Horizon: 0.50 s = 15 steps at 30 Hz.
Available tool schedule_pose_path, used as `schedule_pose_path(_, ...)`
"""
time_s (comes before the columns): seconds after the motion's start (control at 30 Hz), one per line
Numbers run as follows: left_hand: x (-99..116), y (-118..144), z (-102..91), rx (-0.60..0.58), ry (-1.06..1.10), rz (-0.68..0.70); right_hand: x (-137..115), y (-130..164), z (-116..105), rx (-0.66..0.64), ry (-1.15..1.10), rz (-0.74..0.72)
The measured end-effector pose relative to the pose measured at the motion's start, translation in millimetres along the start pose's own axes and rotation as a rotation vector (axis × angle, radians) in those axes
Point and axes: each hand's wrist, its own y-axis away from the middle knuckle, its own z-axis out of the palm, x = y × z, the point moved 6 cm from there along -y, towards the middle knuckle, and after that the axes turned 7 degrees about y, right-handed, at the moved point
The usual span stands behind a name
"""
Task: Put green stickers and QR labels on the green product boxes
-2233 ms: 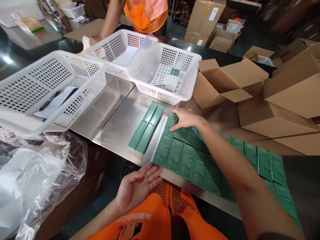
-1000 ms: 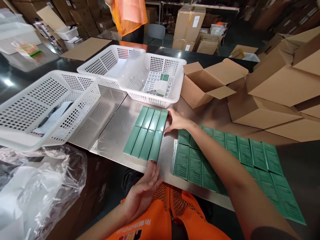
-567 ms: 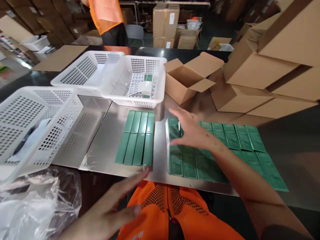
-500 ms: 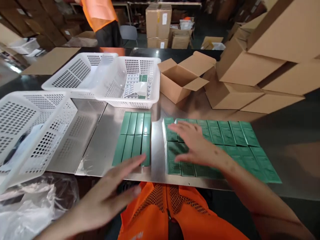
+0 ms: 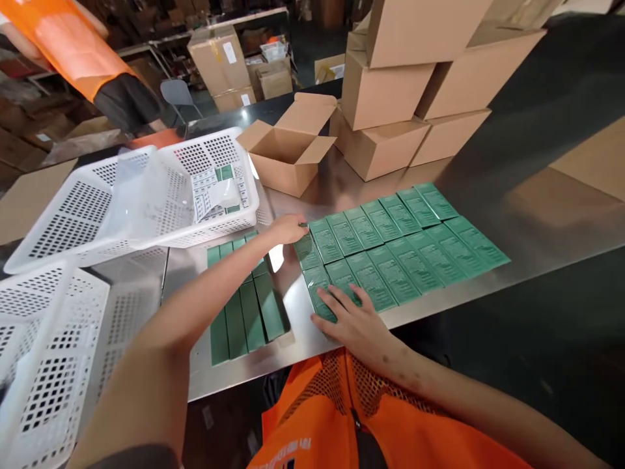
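Right now the green boxes (image 5: pixel 390 247) lie flat in two rows on the steel desk (image 5: pixel 512 273), printed faces up, edges touching. My left hand (image 5: pixel 288 229) reaches across to the far-left corner of that block, fingers curled onto the end box of the back row; I cannot tell whether it pinches the box or only presses on it. My right hand (image 5: pixel 354 319) lies palm down with fingers spread on the near-left corner, flat on the end box of the front row, holding nothing.

Just left of the block sits a second group, narrow green boxes on edge (image 5: pixel 241 306), partly under my left forearm. Beyond them stands a white basket (image 5: pixel 170 221) with printed sheets and a clear bag inside, another basket (image 5: pixel 53 352) at the near left, and an open carton (image 5: pixel 288 153) behind the rows, with closed cartons (image 5: pixel 405 98) stacked past it. A person in an orange vest (image 5: pixel 68 45) stands at the far side.

As I judge it, the risk is in the forearm: dropped lower, it could tip the boxes standing on edge. Uneven pressure from the two hands could skew the flat rows or slide the front ones toward the desk edge, which lies close.
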Motion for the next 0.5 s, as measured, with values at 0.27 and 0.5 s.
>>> schedule_pose_path(0.27, -21.7, 10.0, -6.0, -0.022, -0.249, -0.139, -43.8, -25.4, 26.5, 0.109, -0.207, 0.069)
schedule_pose_path(0.5, -39.3, 26.7, 6.0, 0.001, -0.323, -0.184, -57.4, -36.8, 39.0, 0.051, -0.257, 0.136)
